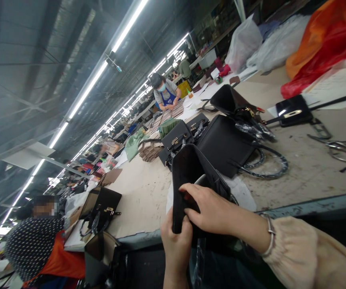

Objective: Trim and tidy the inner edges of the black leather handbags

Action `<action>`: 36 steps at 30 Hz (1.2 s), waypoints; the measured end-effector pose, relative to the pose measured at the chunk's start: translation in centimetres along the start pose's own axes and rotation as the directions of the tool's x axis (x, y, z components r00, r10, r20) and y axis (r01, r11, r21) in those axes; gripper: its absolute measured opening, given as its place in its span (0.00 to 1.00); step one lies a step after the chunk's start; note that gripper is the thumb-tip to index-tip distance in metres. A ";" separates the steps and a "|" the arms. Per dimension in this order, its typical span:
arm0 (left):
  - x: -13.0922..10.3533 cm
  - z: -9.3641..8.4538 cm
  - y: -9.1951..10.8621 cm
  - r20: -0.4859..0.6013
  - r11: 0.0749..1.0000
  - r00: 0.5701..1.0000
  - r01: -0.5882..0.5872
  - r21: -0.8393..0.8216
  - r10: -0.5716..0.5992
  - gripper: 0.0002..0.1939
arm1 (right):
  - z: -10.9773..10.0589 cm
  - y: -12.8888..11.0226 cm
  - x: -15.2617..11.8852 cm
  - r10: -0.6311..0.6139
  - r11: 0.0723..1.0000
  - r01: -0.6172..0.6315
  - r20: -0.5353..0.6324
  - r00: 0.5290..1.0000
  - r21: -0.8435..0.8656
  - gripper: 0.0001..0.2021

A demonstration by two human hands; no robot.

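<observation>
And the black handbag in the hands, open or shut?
Open. The black handbag gapes at the top, its dark inside showing; the left hand pinches its near edge, the right hand is at the opening.

The open black leather-like handbag looks matt, the looped silver-metal scissors glossy, the flat beige surface scuffed.

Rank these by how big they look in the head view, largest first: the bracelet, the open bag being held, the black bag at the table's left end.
1. Open bag
2. Black bag
3. Bracelet

The open bag is nearer the camera, so the bags' real sizes are unsure.
</observation>
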State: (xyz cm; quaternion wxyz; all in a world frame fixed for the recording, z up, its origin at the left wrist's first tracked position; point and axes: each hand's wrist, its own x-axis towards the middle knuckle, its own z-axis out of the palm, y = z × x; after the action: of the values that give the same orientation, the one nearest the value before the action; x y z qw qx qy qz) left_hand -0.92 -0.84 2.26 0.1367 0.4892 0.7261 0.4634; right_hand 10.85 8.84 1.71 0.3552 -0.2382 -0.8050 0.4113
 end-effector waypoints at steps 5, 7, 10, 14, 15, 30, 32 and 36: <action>0.0 -0.2 -0.2 0.002 0.998 1.000 -0.012 0.061 0.012 0.11 | 0.3 0.1 -0.2 -0.078 0.996 0.079 0.038 0.996 -0.029 0.31; -0.1 -0.4 -0.3 0.025 0.995 0.999 -0.040 0.087 0.038 0.10 | 0.5 0.1 -0.2 -0.094 0.993 0.097 0.045 0.995 -0.061 0.31; -0.1 -0.5 -0.3 0.043 0.993 0.996 -0.080 0.084 0.077 0.11 | 0.9 0.3 -0.2 -0.155 0.981 0.161 0.058 0.986 -0.111 0.31; -0.1 -0.5 -0.3 0.064 0.993 0.992 -0.110 0.051 0.107 0.13 | 1.6 0.7 -0.2 -0.250 0.950 0.254 0.045 0.967 -0.180 0.34; -0.1 -0.5 -0.3 0.066 0.993 0.992 -0.108 0.039 0.106 0.14 | 1.7 0.9 -0.2 -0.266 0.944 0.269 0.043 0.963 -0.192 0.34; -0.7 0.5 0.5 -0.023 0.986 0.998 0.060 -0.157 -0.065 0.18 | 1.4 0.5 -0.3 -0.225 0.951 0.227 0.036 0.974 -0.209 0.10; -0.8 0.4 0.0 -0.029 0.982 0.997 0.059 -0.179 -0.065 0.18 | 1.6 0.4 -0.3 -0.217 0.948 0.220 0.035 0.975 -0.232 0.08; -1.0 0.0 -1.0 0.035 0.983 0.999 0.024 -0.181 -0.018 0.18 | 1.5 0.0 -0.1 -0.273 0.909 0.287 0.087 0.958 -0.303 0.07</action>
State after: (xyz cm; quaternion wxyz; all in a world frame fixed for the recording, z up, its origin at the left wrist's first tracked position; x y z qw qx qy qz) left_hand -1.03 -1.72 1.18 0.1977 0.4748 0.6835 0.5179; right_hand 9.78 8.00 1.04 0.3510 -0.1647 -0.8930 0.2286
